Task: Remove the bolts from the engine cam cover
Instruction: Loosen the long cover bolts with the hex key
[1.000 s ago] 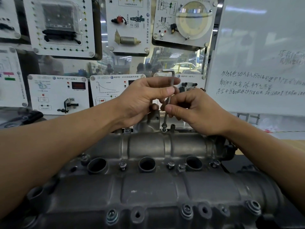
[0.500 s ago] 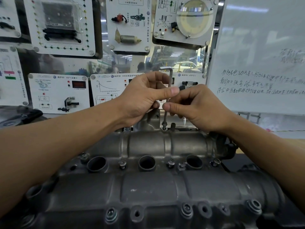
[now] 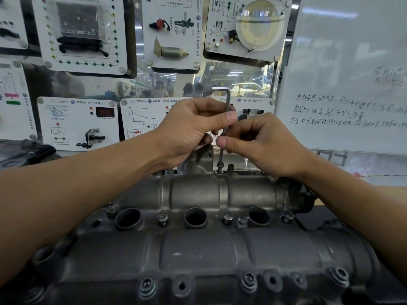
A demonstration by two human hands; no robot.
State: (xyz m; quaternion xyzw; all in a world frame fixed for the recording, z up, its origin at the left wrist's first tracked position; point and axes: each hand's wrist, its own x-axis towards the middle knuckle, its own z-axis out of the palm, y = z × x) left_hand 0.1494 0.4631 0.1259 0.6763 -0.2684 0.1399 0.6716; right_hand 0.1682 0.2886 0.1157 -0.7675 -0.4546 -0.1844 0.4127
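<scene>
Wall-mounted training panels [image 3: 77, 122] and whiteboard [image 3: 352, 62] behind; grey cam cover [image 3: 198, 256] across the foreground, bolts [image 3: 248, 280] seated along its near edge. Upright hex key [image 3: 228, 100] pinched by both hands: left hand [image 3: 189, 128] curled high on the shaft, right hand [image 3: 264, 144] below, tip in far-edge bolt [image 3: 219, 165].

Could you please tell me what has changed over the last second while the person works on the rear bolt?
Very little. The left hand has curled its fingers tighter round the hex key, whose bent top now shows higher above the knuckles. The right hand still pinches the shank lower down. The key stays seated in the rear bolt; the cam cover is unchanged.
</scene>
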